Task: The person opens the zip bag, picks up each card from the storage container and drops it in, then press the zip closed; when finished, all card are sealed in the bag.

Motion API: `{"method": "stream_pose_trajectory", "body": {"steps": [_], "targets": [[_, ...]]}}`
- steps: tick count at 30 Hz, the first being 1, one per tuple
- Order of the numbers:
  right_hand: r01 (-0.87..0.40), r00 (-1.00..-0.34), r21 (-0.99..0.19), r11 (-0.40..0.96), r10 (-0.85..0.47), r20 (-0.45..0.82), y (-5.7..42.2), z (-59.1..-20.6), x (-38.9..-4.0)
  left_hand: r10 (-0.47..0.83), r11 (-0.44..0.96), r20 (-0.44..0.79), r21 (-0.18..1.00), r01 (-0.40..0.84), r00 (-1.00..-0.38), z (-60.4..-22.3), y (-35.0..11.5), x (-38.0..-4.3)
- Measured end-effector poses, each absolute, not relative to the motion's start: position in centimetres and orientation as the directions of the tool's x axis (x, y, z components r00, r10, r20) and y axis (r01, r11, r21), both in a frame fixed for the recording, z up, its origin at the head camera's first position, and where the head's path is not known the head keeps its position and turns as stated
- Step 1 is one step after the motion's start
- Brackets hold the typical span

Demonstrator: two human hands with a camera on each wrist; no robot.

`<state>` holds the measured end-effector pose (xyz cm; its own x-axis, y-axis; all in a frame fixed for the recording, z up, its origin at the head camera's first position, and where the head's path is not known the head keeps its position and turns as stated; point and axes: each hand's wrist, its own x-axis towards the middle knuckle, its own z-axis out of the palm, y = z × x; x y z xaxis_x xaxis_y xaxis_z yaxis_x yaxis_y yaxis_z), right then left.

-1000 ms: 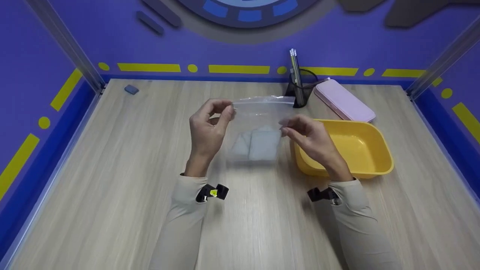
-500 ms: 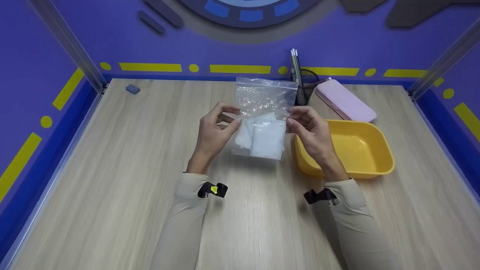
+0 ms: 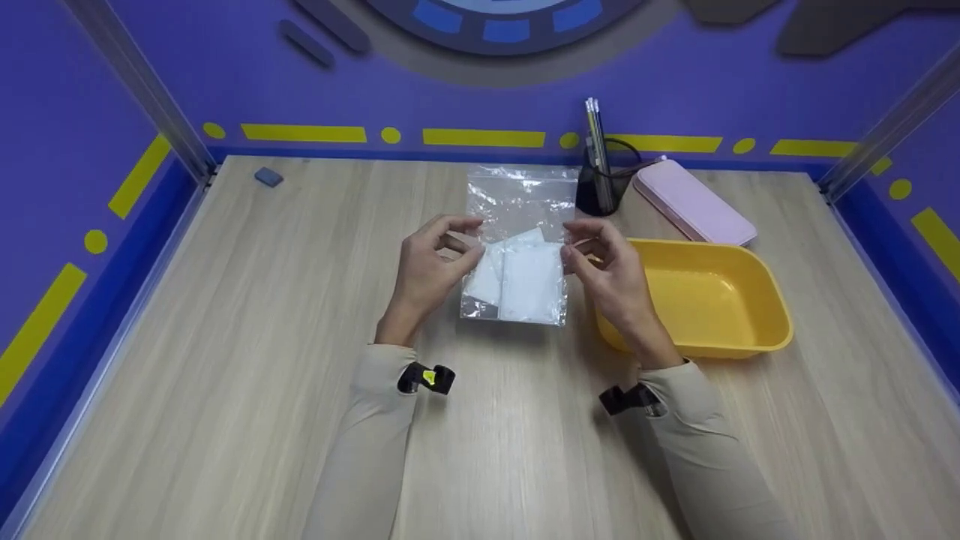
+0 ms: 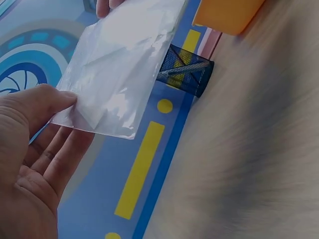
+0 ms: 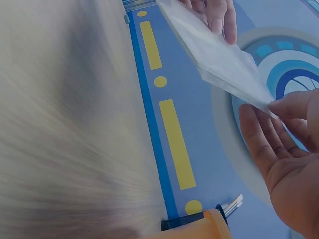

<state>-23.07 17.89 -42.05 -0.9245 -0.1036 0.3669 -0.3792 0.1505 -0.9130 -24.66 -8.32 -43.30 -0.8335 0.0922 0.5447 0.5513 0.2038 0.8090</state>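
A clear zip bag (image 3: 521,202) with several flat white rectangular packets (image 3: 532,285) inside is held up above the table, its zip strip at the far end. My left hand (image 3: 431,270) pinches the bag's left edge between thumb and fingers. On the opposite edge, my right hand (image 3: 611,277) pinches it the same way. The left wrist view shows the thumb lying over the face of the bag (image 4: 119,69) with the fingers behind it. In the right wrist view the bag (image 5: 224,64) appears nearly edge-on, gripped at its corner.
Just right of the bag stands a yellow plastic basin (image 3: 705,300), partly behind my right hand. Behind it lies a pink case (image 3: 694,201). A black mesh pen cup (image 3: 600,180) with pencils is near the back wall. A small blue-grey block (image 3: 268,177) sits at the back left.
The bag has tipped from leaning away to facing up more, and its packets show more clearly. Both hands slid down its sides toward the middle, then moved slightly left with it.
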Motion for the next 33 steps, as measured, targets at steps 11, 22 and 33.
{"method": "stream_pose_trajectory", "body": {"steps": [11,22,33], "targets": [[-0.282,-0.957,-0.882,0.378,-0.168,0.235,16.6,-42.9,-23.2,0.156,0.320,0.459,0.814,0.484,-0.875,-44.3,-9.1,-25.3],[-0.225,-0.972,-0.868,0.442,-0.163,0.170,15.6,-44.8,-23.2,0.158,0.458,0.238,0.842,0.284,-0.958,-45.4,-10.0,-24.9],[-0.186,-0.981,-0.850,0.492,-0.146,0.130,14.7,-46.4,-23.2,0.197,0.442,0.069,0.884,0.151,-0.978,-46.1,-10.7,-25.1]]}}
